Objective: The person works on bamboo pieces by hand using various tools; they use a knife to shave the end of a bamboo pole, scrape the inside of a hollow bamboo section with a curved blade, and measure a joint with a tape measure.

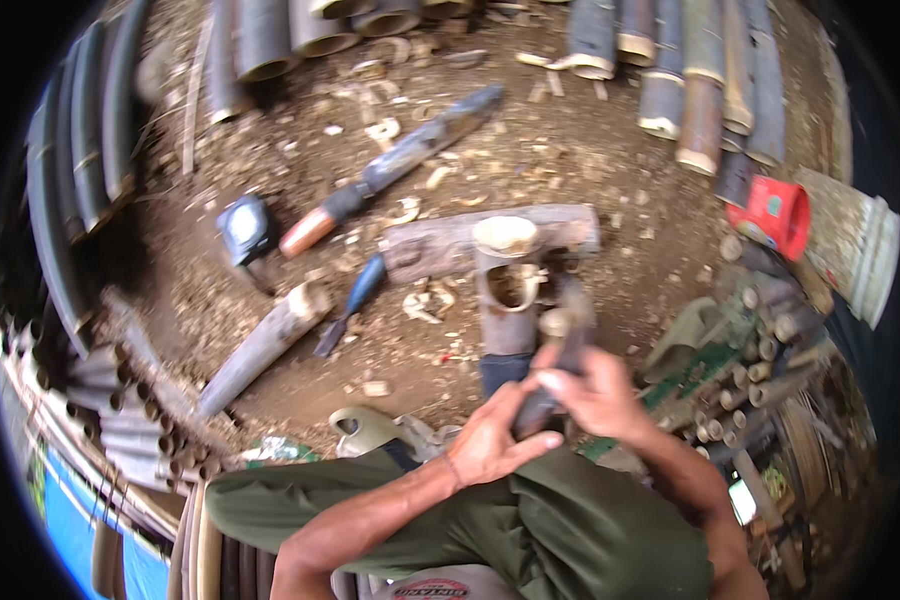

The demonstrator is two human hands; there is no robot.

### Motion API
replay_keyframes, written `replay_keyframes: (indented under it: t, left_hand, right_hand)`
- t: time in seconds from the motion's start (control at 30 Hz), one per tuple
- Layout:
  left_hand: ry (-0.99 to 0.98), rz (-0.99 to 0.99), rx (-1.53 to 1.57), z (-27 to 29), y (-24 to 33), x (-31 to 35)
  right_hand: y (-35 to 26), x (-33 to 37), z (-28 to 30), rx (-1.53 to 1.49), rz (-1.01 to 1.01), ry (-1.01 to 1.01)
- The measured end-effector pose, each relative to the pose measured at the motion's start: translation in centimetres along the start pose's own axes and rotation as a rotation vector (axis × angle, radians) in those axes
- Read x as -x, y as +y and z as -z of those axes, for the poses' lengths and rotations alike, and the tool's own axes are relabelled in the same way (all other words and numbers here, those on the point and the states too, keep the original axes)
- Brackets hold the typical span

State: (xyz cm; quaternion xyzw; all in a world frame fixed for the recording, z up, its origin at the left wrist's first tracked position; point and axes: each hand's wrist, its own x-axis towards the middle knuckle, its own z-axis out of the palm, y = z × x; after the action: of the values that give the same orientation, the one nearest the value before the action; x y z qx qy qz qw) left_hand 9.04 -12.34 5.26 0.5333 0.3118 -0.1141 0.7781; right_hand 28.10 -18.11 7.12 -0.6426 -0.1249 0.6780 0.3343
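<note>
Taking twelve o'clock as straight ahead of the seated person, I saw the notched bamboo tube (508, 332) lying at twelve, its pale cut end by a short log (430, 247) and its dark-banded near end pointing back at the green trousers (590, 510). Toward one o'clock, just above the lap, the right hand (598, 395) was wrapped around a dark elongated piece (538, 408), too blurred for me to name. The left hand (492, 435), at eight o'clock from the right, had thumb and fingers about its lower end; whether they clamped it, I couldn't tell.

Neither hand was on the tube, so I judged that a sideways knock could roll it off the rounded log. Strain at the ragged notch could split its wall along the grain. With the hands so close, a loosened grip could let the dark piece slip into the left fingers or the thigh. At eleven o'clock a blue-handled chisel (354, 302) lay among the shavings (430, 300), where a stray foot could catch its edge.
</note>
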Motion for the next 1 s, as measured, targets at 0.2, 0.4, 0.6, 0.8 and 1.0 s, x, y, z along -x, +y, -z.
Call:
replay_keyframes:
  t: [0.2,0.4,0.6,0.8,1.0]
  left_hand:
    - [0.825,0.156,-1.342,16.8,-6.5,2.8]
    - [0.401,0.344,-0.928,24.0,-4.6,5.5]
    - [0.268,-0.418,-0.356,20.1,9.4,8.8]
    - [0.122,-0.700,-0.011,12.8,12.4,10.8]
    - [0.344,-0.769,-0.057,8.4,11.6,8.4]
  right_hand:
    - [2.4,-2.7,10.8,0.760,-0.012,0.722]
    - [11.0,-3.0,12.8,1.025,0.187,0.970]
    - [17.2,3.7,5.3,0.808,0.248,0.722]
    - [29.0,3.8,-1.4,0.892,-0.011,0.819]
    - [31.7,3.8,-1.8,0.538,0.132,0.888]
